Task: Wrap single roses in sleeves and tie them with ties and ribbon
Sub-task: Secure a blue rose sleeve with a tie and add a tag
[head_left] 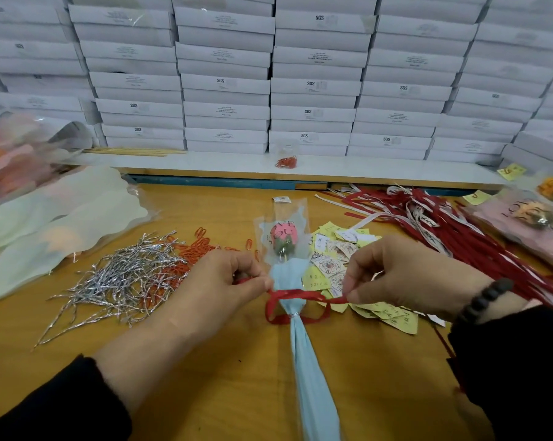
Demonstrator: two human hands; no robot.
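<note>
Ribbon [295,294] stretches between left hand [224,281] and right hand [405,275].

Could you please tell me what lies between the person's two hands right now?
In the head view, the blue sleeve holding the rose, crossed by red ribbon both hands pinch.

Pink rose [284,235] in blue sleeve [303,345]; red ribbon [295,296] apparently half-tied

Matt blue paper sleeve [303,345], shiny foil ties [122,278].
</note>
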